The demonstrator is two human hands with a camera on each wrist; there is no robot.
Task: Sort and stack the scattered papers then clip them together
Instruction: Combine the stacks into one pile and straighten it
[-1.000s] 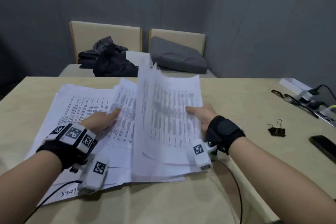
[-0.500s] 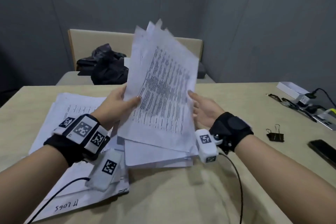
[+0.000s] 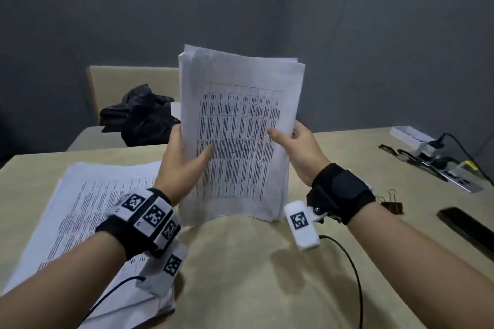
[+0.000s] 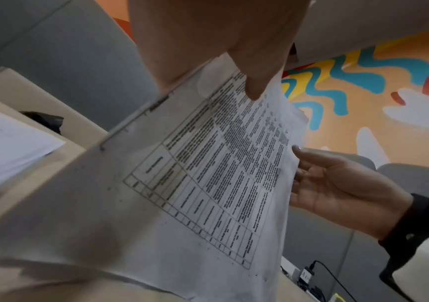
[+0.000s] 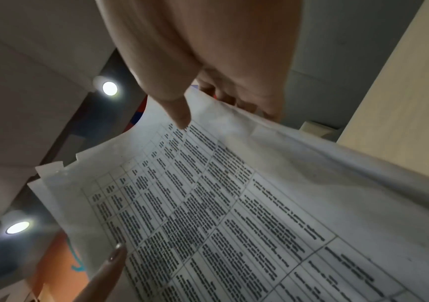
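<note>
A sheaf of printed sheets [image 3: 238, 115] with a table on the front page stands upright, its lower edge on the beige table [image 3: 240, 275]. My left hand [image 3: 181, 160] grips its left edge, thumb on the front. My right hand [image 3: 294, 144] grips the right edge, thumb on the page. The left wrist view shows the sheaf [image 4: 208, 173] from below, the right wrist view shows its front page [image 5: 221, 204]. More papers [image 3: 88, 203] lie spread flat on the table at the left. A black binder clip [image 3: 391, 203] lies to the right, behind my right wrist.
A dark phone [image 3: 465, 224] lies near the right edge. Cables, a charger and a white box [image 3: 409, 133] sit at the far right. A chair [image 3: 112, 83] with a black bag [image 3: 144, 115] stands behind the table.
The sheaf went from lying flat to tilted in the air to upright with its lower edge on the table. Both hands now hold its sides, and the sheets are more even.
</note>
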